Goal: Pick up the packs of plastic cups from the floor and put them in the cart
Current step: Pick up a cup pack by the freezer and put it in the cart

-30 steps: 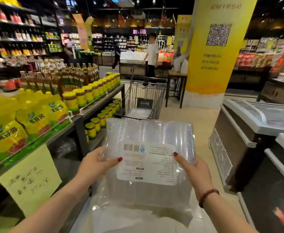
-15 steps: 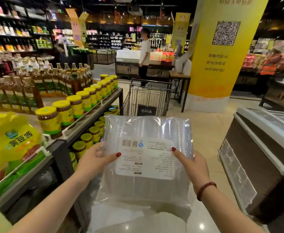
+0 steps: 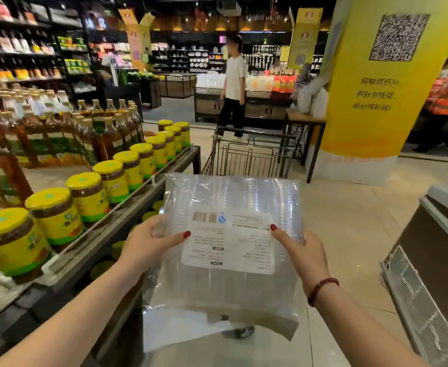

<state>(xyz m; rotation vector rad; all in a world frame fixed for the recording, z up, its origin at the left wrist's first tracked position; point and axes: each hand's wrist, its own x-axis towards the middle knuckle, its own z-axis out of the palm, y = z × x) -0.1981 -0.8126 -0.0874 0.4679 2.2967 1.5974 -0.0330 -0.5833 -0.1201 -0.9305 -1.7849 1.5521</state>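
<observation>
A clear pack of plastic cups (image 3: pixel 228 292) with a white printed label hangs in front of me at chest height. My left hand (image 3: pixel 148 243) grips its left edge, thumb on the label. My right hand (image 3: pixel 301 254), with a red bead bracelet on the wrist, grips the right edge the same way. Just beyond the pack stands the wire shopping cart (image 3: pixel 252 154); the pack hides the cart's near part and its inside.
A shelf (image 3: pixel 127 215) of yellow-lidded jars and oil bottles runs along my left. A chest freezer (image 3: pixel 434 250) stands at the right. A yellow pillar (image 3: pixel 371 102) and a small table (image 3: pixel 305 123) lie beyond the cart, with a person in a white shirt (image 3: pixel 234 86) farther back.
I have moved forward along the aisle with the pack in both hands; the cart, the jars and the pillar are nearer. The grip on the pack is the same.
</observation>
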